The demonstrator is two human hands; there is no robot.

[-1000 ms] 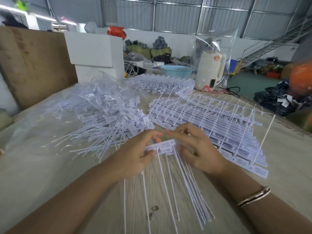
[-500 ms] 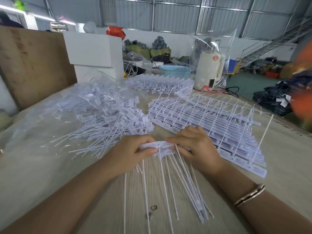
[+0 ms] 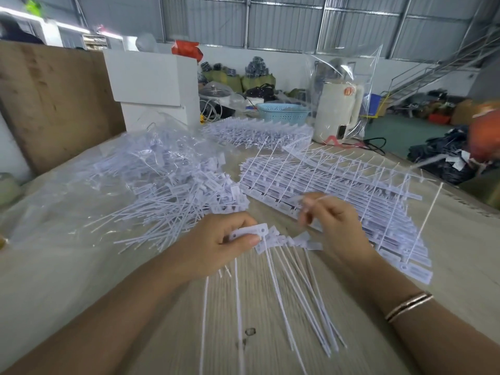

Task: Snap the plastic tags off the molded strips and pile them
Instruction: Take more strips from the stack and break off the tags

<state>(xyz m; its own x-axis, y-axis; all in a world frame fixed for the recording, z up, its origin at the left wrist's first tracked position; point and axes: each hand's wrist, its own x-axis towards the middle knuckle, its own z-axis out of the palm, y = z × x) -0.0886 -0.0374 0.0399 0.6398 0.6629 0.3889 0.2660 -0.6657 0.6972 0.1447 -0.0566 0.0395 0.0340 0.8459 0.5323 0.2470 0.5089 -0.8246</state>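
My left hand point(image 3: 216, 244) grips the heads of a bunch of white plastic tags point(image 3: 266, 236), whose long thin tails fan toward me over the table. My right hand point(image 3: 332, 226) is raised just right of the bunch and pinches a thin white runner piece point(image 3: 311, 198), blurred by motion. A stack of molded strips point(image 3: 338, 185) with tags still attached lies right behind my right hand. A loose pile of snapped-off tags point(image 3: 173, 193) spreads on clear plastic to the left.
A second stack of strips point(image 3: 257, 131) lies further back. Behind it stand a blue basket point(image 3: 281, 112), a white kettle in a clear bag point(image 3: 338, 112) and a white box point(image 3: 154, 85). A wooden board point(image 3: 54, 104) leans at the left. The table's right edge point(image 3: 473, 209) drops to the floor.
My right hand has let go of the tag heads, lifted up and to the right, and now pinches a thin piece. My left hand keeps hold of the bunch.
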